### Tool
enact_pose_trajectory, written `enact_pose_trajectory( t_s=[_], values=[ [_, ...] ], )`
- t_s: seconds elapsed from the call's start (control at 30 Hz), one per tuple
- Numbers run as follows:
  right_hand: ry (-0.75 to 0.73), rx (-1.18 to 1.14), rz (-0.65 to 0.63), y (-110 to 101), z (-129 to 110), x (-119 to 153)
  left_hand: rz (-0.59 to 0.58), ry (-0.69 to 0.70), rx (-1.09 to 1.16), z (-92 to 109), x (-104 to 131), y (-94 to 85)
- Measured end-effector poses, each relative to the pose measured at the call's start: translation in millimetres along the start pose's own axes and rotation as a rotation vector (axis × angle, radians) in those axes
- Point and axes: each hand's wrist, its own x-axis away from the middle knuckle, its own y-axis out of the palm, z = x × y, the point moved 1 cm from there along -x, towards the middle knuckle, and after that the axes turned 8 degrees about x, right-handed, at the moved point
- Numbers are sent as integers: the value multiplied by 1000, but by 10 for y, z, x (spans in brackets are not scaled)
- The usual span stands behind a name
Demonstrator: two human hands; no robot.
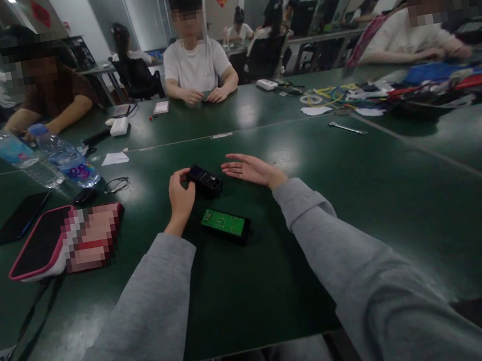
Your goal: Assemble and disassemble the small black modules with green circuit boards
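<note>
Spreading across the view, the dark green table (261, 300) carries everything, with a cable heap (420, 90) well off to the right and a pink-edged case (41, 243) to the left, so neither crowds the hands. The grey right sleeve (349, 248) looks folded at the cuff, likely to keep cloth off the wrist. The right hand (251, 169) is spread, palm turned inward, touching nothing. The left hand (181, 195) pinches the left end of a black device (205, 179), a grip that leaves its labelled upper face uncovered. Nearer the person, a black casing (246, 235) lies just beside it, apart from both hands. The green circuit board (224, 221) faces up within it, presumably to keep its components in sight.
</note>
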Motion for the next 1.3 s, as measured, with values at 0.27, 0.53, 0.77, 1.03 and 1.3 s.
enact_pose_trajectory(
  t_s=[0.27,0.53,0.77,1.03,1.3],
  values=[
    [-28,12,54,33,15,4,-5,-4,26,-1,1,-5],
    [-73,-29,179,110,34,59,-12,0,-3,7,17,-14],
    [-52,-69,203,109,37,52,-14,30,-26,23,17,-5],
    [-57,-28,238,165,20,55,-3,-12,22,-34,-7,-7],
    [-356,543,490,508,232,62,-43,-51,180,-121,-38,27]
  ],
)
